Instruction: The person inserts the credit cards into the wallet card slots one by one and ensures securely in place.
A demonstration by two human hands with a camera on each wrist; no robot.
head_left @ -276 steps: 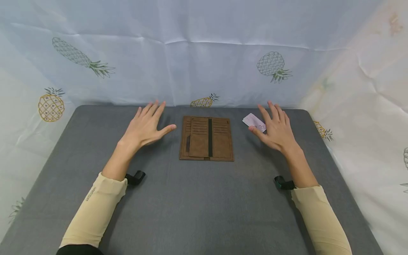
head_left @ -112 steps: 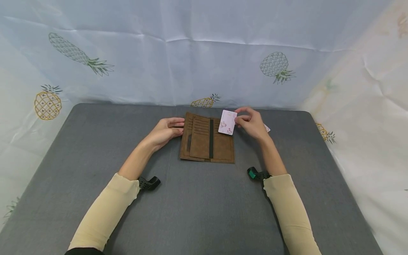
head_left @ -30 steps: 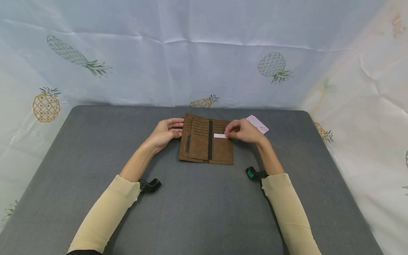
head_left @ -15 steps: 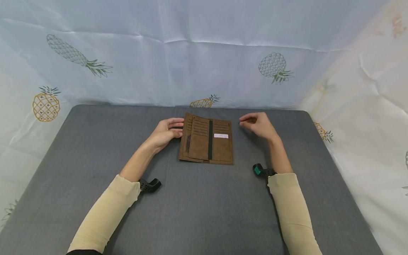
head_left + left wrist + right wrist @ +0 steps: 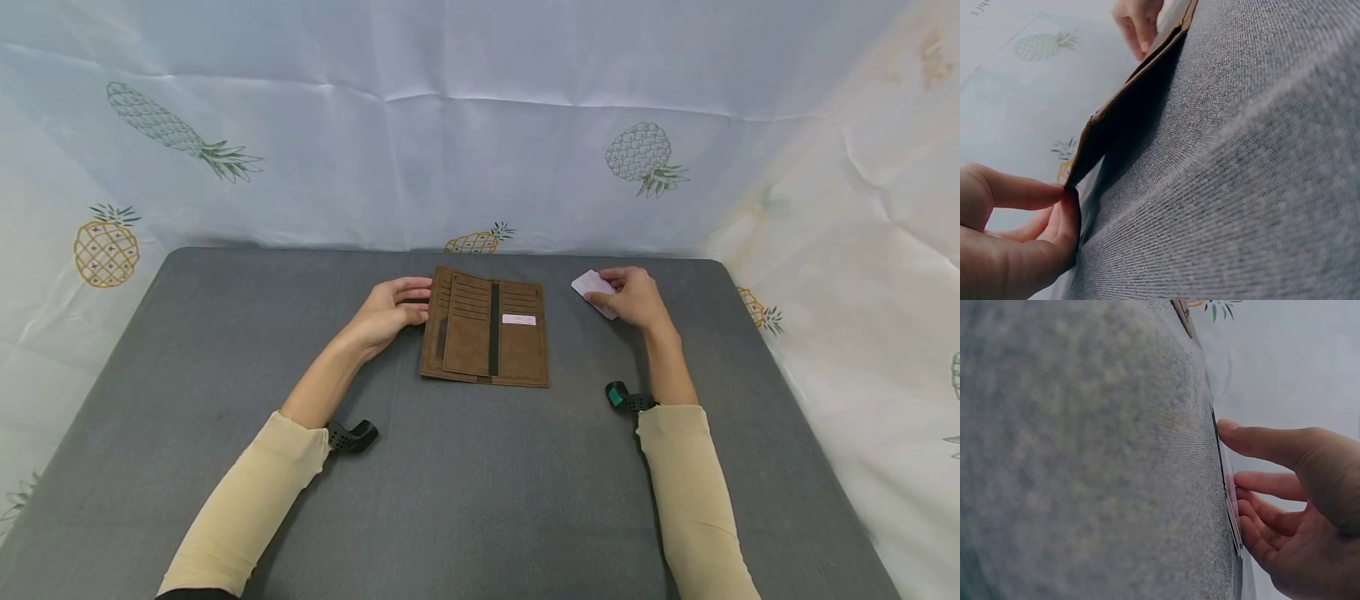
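Observation:
A brown wallet (image 5: 468, 350) lies unfolded on the grey table. Its left cover is lifted a little, and my left hand (image 5: 380, 319) pinches that edge between thumb and fingers; the left wrist view shows the raised cover (image 5: 1141, 75) from below. A pale pink card (image 5: 519, 320) sits in a slot on the wallet's right side, only a strip of it showing. To the right, my right hand (image 5: 634, 297) touches a small stack of pink cards (image 5: 588, 285) on the table. In the right wrist view, thumb and fingertips stand apart along the stack (image 5: 1229, 494).
A white curtain (image 5: 510, 167) with pineapple prints hangs right behind the table's back edge and along both sides. Black wrist devices (image 5: 352, 435) stick out inward from both sleeves. Grey tabletop (image 5: 480, 492) stretches out in front of the wallet.
My right hand took a card from the stack, slid it into the wallet's right slot, let go and moved back right to the stack. My left hand came to the wallet and stayed.

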